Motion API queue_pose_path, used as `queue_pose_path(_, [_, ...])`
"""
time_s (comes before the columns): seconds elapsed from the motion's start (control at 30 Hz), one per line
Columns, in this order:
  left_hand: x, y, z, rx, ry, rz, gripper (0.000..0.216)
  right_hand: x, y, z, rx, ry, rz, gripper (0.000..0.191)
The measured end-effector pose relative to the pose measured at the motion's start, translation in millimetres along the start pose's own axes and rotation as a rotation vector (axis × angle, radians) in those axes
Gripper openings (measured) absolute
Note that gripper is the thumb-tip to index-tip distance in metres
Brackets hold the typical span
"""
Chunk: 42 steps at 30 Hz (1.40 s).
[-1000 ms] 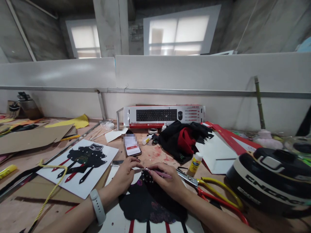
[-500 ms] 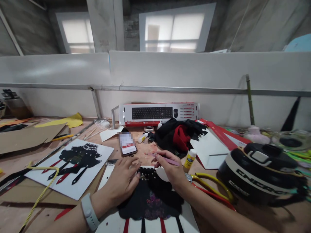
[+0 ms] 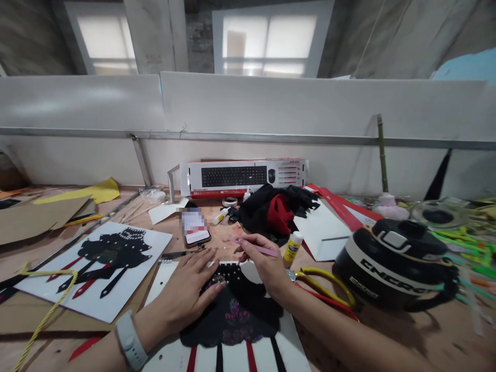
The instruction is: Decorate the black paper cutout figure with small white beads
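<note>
My left hand (image 3: 192, 292) lies palm down, fingers stretched and thumb apart, on the left part of a black fabric cutout (image 3: 256, 315). This cutout sits on a white sheet (image 3: 289, 346) and bears a purple shiny motif, small pearl beads near its top, and red and black strips below. My right hand (image 3: 267, 266) pinches slim pink tweezers (image 3: 266, 251). Their thin end points left, just above the tabletop beyond the cutout's top edge. Whether the tips hold a bead is too small to tell. A glue stick (image 3: 292, 249) stands beside my right hand.
Yellow-and-red-handled pliers (image 3: 329, 281) and a black jug (image 3: 391, 268) lie right. A phone (image 3: 196, 227) and dark tweezers (image 3: 180, 254) are beyond my left hand. Left is a similar black collage on white card (image 3: 116, 289). A crumpled black-and-red cloth (image 3: 258, 212) lies before the keyboard box (image 3: 240, 178).
The whole view has shifted, so things appear further left. My left hand's thumb has spread away from its fingers. My right hand still pinches the pink tweezers, its wrist slightly changed.
</note>
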<state>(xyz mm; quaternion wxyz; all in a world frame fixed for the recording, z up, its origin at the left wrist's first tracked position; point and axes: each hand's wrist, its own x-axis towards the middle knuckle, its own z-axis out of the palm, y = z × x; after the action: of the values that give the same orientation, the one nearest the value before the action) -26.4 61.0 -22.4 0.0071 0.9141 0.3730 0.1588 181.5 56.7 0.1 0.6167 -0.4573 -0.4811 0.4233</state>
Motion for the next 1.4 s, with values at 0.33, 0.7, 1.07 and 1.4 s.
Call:
queue_pose_path(0.33, [-12, 8, -13, -0.107, -0.189, 0.222, 0.069, 0, -1, 1, 0.019, -0.002, 0.007, 0.023])
queue_pose_path(0.7, [-6, -7, -25, -0.266, 0.216, -0.151, 0.036, -3, -36, -8, -0.010, 0.001, -0.092, 0.026])
queue_pose_path(1.07, [16, -79, -34, -0.302, 0.268, -0.581, 0.022, -82, -29, -62, -0.385, -0.127, -0.100, 0.022])
queue_pose_path(1.4, [7, -97, -49, -0.416, 0.311, -0.685, 0.030, -102, -34, -81, -0.343, -0.036, -0.114, 0.030])
